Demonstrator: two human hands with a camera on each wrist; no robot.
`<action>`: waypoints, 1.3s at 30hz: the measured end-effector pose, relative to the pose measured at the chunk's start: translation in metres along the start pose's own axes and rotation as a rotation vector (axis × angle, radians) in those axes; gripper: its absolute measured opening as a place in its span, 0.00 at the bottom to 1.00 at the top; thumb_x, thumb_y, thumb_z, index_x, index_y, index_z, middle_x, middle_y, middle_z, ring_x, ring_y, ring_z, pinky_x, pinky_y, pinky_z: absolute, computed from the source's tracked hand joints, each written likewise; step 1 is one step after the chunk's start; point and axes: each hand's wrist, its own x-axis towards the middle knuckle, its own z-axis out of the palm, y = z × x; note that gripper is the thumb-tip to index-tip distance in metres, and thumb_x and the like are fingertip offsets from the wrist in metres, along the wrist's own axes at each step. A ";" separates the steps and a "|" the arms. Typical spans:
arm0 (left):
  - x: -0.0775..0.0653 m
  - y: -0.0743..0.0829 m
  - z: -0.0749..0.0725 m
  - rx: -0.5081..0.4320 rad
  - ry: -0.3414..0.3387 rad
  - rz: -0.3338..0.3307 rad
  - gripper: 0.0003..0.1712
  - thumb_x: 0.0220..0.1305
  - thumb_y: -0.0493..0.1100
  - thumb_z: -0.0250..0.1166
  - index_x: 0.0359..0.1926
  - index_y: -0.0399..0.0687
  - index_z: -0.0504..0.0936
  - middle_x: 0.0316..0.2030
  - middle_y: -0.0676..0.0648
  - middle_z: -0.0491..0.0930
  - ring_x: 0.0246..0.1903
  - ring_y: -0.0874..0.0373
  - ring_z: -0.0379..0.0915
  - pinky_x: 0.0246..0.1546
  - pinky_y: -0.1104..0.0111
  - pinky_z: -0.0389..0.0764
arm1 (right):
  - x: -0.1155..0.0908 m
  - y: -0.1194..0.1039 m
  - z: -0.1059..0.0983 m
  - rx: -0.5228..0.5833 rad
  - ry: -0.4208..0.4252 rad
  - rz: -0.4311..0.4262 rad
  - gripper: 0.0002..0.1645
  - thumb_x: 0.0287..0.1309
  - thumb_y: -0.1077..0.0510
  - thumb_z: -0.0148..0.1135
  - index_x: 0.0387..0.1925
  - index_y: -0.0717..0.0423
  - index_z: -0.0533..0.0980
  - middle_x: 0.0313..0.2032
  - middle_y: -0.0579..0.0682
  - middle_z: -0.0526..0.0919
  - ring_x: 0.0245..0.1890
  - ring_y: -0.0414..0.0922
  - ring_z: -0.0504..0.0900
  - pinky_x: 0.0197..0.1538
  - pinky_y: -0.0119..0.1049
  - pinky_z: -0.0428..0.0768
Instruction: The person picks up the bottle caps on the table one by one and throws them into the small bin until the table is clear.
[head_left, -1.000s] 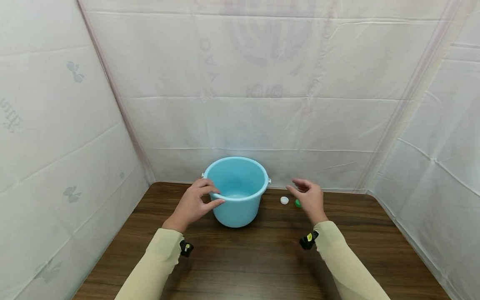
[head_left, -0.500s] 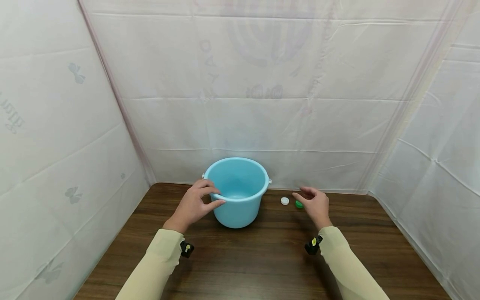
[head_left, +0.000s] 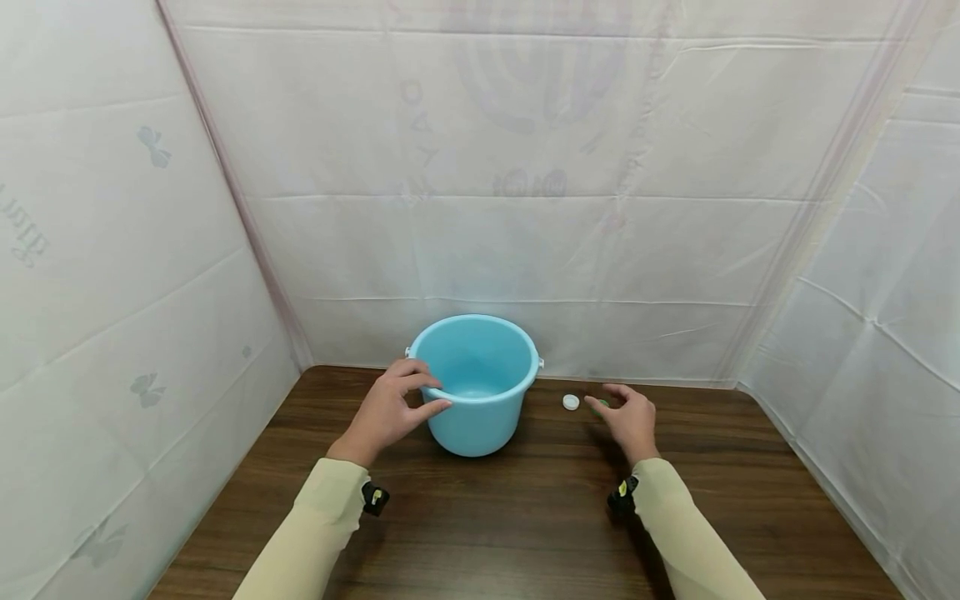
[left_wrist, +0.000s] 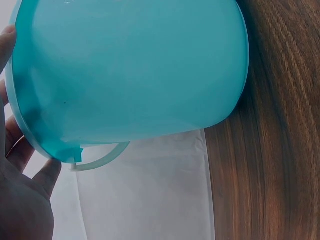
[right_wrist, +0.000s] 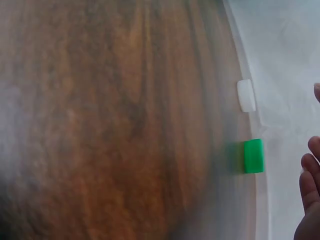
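A light blue bucket (head_left: 474,427) stands upright near the back of the table. My left hand (head_left: 384,414) grips its near-left rim, with the thumb outside and fingers over the edge. The left wrist view shows the bucket's outer wall (left_wrist: 135,70) beside the curled fingers (left_wrist: 17,150). Low over a green bottle cap (head_left: 602,405) hovers my right hand (head_left: 632,417), thumb and fingers spread apart and partly hiding the cap. In the right wrist view the green cap (right_wrist: 254,156) sits on the wood, separate from the fingers (right_wrist: 309,175).
A white bottle cap (head_left: 571,402) lies between the bucket and the green cap. The dark wooden table (head_left: 495,533) meets a white cloth wall (head_left: 645,275) at the back, and more cloth hangs at both sides. A pale handle (left_wrist: 105,159) hangs from the bucket.
My right hand has moved slightly right and down, from beside the two caps to over the green one. My left hand keeps its grip on the bucket.
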 end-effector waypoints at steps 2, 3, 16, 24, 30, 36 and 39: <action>0.000 0.000 0.000 -0.001 0.000 -0.001 0.13 0.55 0.52 0.80 0.39 0.56 0.90 0.45 0.54 0.80 0.52 0.56 0.73 0.66 0.50 0.78 | 0.000 0.000 0.002 -0.011 0.002 0.010 0.36 0.57 0.42 0.76 0.59 0.60 0.81 0.56 0.63 0.84 0.54 0.59 0.83 0.57 0.56 0.81; 0.000 0.000 0.000 -0.001 0.000 -0.003 0.13 0.55 0.52 0.80 0.39 0.56 0.90 0.45 0.54 0.80 0.53 0.56 0.73 0.66 0.50 0.78 | 0.000 0.001 0.003 -0.014 0.004 0.013 0.35 0.57 0.43 0.76 0.59 0.61 0.81 0.55 0.63 0.85 0.53 0.59 0.83 0.56 0.56 0.82; 0.000 0.000 0.000 0.010 -0.004 0.001 0.13 0.55 0.51 0.80 0.39 0.56 0.90 0.45 0.54 0.81 0.52 0.56 0.73 0.66 0.50 0.78 | 0.004 0.005 0.013 -0.054 0.003 0.069 0.35 0.57 0.47 0.77 0.60 0.63 0.79 0.56 0.65 0.84 0.57 0.60 0.81 0.60 0.56 0.80; 0.000 0.000 0.000 0.010 -0.005 0.002 0.12 0.55 0.52 0.80 0.39 0.56 0.90 0.46 0.54 0.81 0.52 0.56 0.73 0.65 0.50 0.78 | 0.009 0.010 0.015 -0.079 -0.017 0.106 0.34 0.59 0.50 0.75 0.61 0.64 0.78 0.58 0.66 0.82 0.59 0.62 0.78 0.58 0.56 0.81; 0.000 0.000 0.000 0.012 -0.004 0.007 0.12 0.55 0.52 0.80 0.39 0.57 0.90 0.46 0.54 0.81 0.53 0.56 0.73 0.66 0.50 0.78 | 0.010 0.013 0.016 -0.096 -0.036 0.142 0.32 0.60 0.51 0.74 0.61 0.65 0.78 0.59 0.67 0.80 0.59 0.63 0.77 0.58 0.57 0.81; 0.000 0.000 0.000 0.010 -0.001 0.007 0.12 0.55 0.51 0.80 0.39 0.56 0.90 0.45 0.53 0.81 0.53 0.56 0.73 0.67 0.50 0.77 | 0.011 0.014 0.016 -0.105 -0.046 0.157 0.31 0.61 0.54 0.73 0.61 0.66 0.78 0.59 0.68 0.79 0.60 0.65 0.75 0.59 0.57 0.80; 0.000 0.000 0.000 0.012 -0.002 0.003 0.12 0.55 0.51 0.80 0.38 0.56 0.90 0.45 0.53 0.80 0.52 0.56 0.73 0.66 0.50 0.77 | 0.011 0.015 0.016 -0.114 -0.047 0.163 0.30 0.61 0.54 0.72 0.61 0.65 0.78 0.60 0.68 0.79 0.60 0.66 0.75 0.58 0.57 0.81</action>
